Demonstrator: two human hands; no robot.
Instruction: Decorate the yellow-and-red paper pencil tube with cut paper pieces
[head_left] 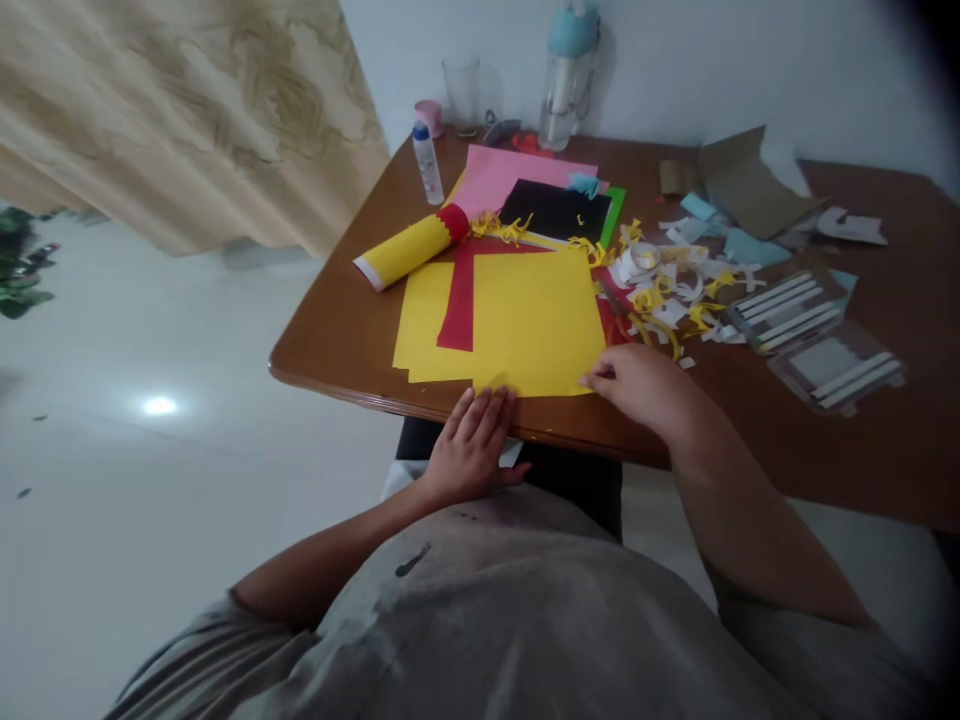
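A yellow paper sheet (536, 320) lies flat near the front edge of the table, over a red paper piece (459, 305) and other yellow sheets (424, 325). My left hand (474, 440) rests with outstretched fingers on its lower left edge. At the lower right corner, my right hand (637, 385) pinches the sheet between thumb and forefinger. Just beyond that hand lie scissors (652, 325) with yellow-orange handles, partly over paper scraps. A rolled yellow paper tube (409, 250) with a red scalloped end lies to the left.
Behind are pink paper (517, 170), black paper (559, 208) and a glue bottle (427, 165). A water bottle (566, 85) and a glass (461, 95) stand by the wall. Paper scraps (682, 280) and an opened plastic case (832, 370) with white sticks lie right.
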